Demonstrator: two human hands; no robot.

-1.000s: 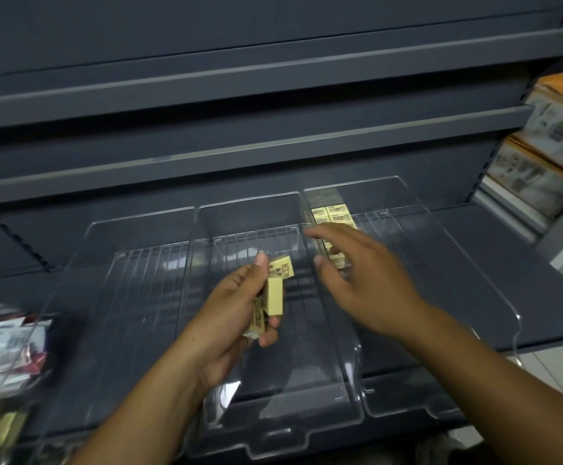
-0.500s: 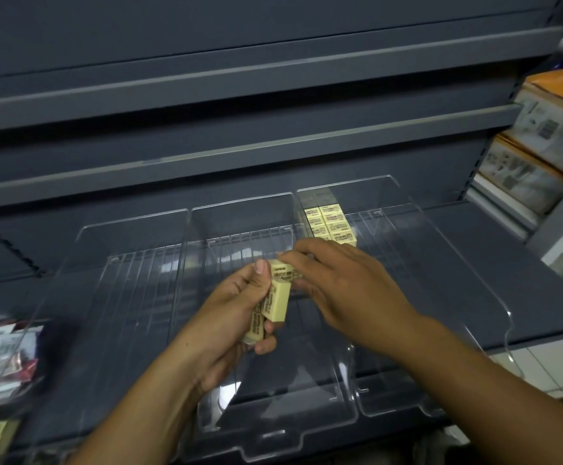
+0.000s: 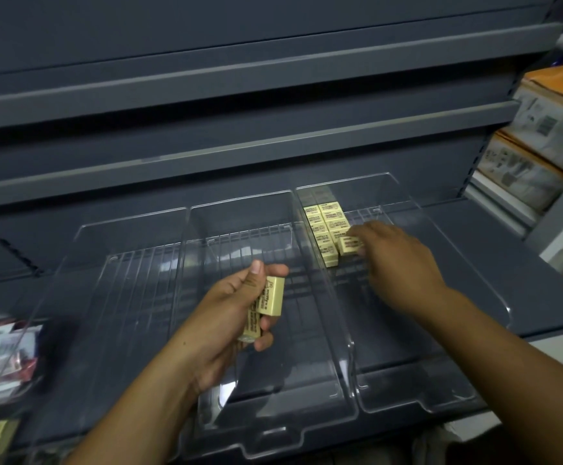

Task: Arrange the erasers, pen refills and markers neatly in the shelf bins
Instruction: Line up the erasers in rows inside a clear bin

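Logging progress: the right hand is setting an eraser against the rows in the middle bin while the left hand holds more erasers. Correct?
Not quite. The head view shows the right hand setting the eraser against the rows in the right bin, not the middle bin. The left hand does hold spare erasers.

The right hand (image 3: 397, 263) pinches a yellow eraser (image 3: 349, 245) at its fingertips, beside the eraser rows (image 3: 323, 229) in the clear bin (image 3: 441, 401). Nearer, the left hand (image 3: 229, 317) grips two erasers (image 3: 266, 307).

left grip (image 3: 229, 310) mid-frame, fingers (image 3: 275, 270) curled tight, thumb raised; right grip (image 3: 400, 263) stretched forward, palm down, fingertips (image 3: 357, 233) pinching.
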